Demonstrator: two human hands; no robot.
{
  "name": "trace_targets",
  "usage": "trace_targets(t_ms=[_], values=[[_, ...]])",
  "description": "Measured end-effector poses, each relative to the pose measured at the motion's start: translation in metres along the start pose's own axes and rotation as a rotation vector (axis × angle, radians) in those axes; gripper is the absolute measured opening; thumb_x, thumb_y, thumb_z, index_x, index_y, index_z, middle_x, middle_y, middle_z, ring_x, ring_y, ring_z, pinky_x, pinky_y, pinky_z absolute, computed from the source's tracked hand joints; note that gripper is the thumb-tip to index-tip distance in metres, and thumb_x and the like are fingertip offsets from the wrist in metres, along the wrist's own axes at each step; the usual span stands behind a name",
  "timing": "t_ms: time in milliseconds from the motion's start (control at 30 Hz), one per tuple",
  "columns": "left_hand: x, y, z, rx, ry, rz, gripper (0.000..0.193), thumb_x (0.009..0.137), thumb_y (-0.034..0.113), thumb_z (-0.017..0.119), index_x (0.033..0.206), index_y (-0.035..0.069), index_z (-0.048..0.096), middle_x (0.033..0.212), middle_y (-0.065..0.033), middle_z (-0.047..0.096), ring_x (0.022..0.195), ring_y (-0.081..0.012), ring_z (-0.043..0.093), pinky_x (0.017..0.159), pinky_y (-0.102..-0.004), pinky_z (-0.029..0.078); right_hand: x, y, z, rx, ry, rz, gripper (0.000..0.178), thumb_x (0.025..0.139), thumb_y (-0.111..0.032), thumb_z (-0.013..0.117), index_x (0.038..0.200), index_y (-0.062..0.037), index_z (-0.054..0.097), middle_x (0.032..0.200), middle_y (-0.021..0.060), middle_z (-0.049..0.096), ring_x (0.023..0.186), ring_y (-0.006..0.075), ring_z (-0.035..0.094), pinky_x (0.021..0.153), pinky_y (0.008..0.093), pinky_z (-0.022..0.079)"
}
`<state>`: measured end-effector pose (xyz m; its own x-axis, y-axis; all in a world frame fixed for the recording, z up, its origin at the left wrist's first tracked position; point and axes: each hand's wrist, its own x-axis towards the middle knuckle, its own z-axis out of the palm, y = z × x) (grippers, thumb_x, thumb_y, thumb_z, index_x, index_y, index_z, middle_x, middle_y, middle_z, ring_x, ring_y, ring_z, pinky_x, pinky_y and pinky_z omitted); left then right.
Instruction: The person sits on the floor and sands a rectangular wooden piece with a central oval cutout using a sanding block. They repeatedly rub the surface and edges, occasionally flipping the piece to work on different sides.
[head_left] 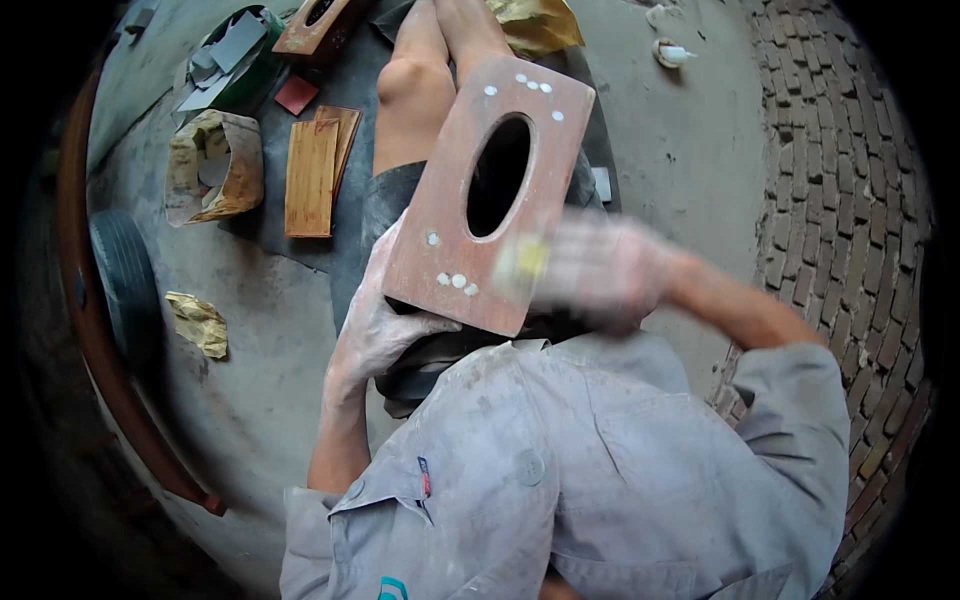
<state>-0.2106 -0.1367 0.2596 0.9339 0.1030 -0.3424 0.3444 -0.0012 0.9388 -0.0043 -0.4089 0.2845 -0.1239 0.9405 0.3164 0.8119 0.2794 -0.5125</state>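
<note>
The pink-brown box (447, 192) sat over the person's legs (413, 95). The left hand (374, 318) held its near left corner, fingers bent under it, likely to keep it still. The right hand (606, 266), beside something yellow (529, 257), was too blurry to tell its fingers.

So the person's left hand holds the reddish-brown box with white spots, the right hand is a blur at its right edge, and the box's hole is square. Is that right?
Not quite: the hole is oval, as the head view shows. The left hand does hold the box with white spots, and the right hand is a blur at its right edge.
</note>
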Motion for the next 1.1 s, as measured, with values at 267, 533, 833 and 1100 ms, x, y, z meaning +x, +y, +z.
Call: trace_targets(t_ms=[267,533,833,1100], values=[[-0.003,-0.002,0.003,-0.090,0.022,-0.014,0.118,0.064,0.021,0.104,0.163,0.001,0.044,0.169,-0.0150,0.041,0.157,-0.0298,0.041,0.130,-0.0452,0.032,0.004,-0.024,0.017,0.041,0.178,0.179,0.066,0.078,0.002,0.061,0.144,0.0020,0.066,0.151,0.0218,0.065,0.145,0.0390,0.059,0.129,0.0529,0.040],[0.005,0.007,-0.029,-0.090,-0.151,-0.004,0.095,0.088,0.042,0.090,0.161,0.000,0.046,0.165,-0.0140,0.045,0.154,-0.0268,0.044,0.126,-0.0435,0.035,-0.004,0.085,-0.005,-0.224,0.384,0.504,0.047,0.103,-0.003,0.056,0.149,0.0043,0.059,0.151,0.0269,0.061,0.146,0.0441,0.054,0.128,0.0501,0.040],[0.215,0.021,-0.014,-0.155,0.068,0.046,0.055,0.109,0.032,0.068,0.151,-0.002,0.059,0.138,-0.0128,0.068,0.128,-0.0174,0.063,0.109,-0.0299,0.049,0.015,0.089,-0.001,-0.070,0.446,0.525,0.043,0.106,-0.003,0.051,0.147,0.0086,0.058,0.151,0.0301,0.060,0.146,0.0471,0.052,0.127,0.0512,0.039],[0.250,-0.015,0.004,-0.390,0.031,0.002,0.029,0.106,0.028,0.067,0.119,0.004,0.078,0.112,-0.0035,0.077,0.103,-0.0126,0.070,0.096,-0.0292,0.054,0.009,0.128,0.080,-0.280,0.860,0.622,0.045,0.112,-0.014,0.047,0.148,0.0112,0.057,0.147,0.0303,0.063,0.139,0.0423,0.060,0.118,0.0453,0.044]])
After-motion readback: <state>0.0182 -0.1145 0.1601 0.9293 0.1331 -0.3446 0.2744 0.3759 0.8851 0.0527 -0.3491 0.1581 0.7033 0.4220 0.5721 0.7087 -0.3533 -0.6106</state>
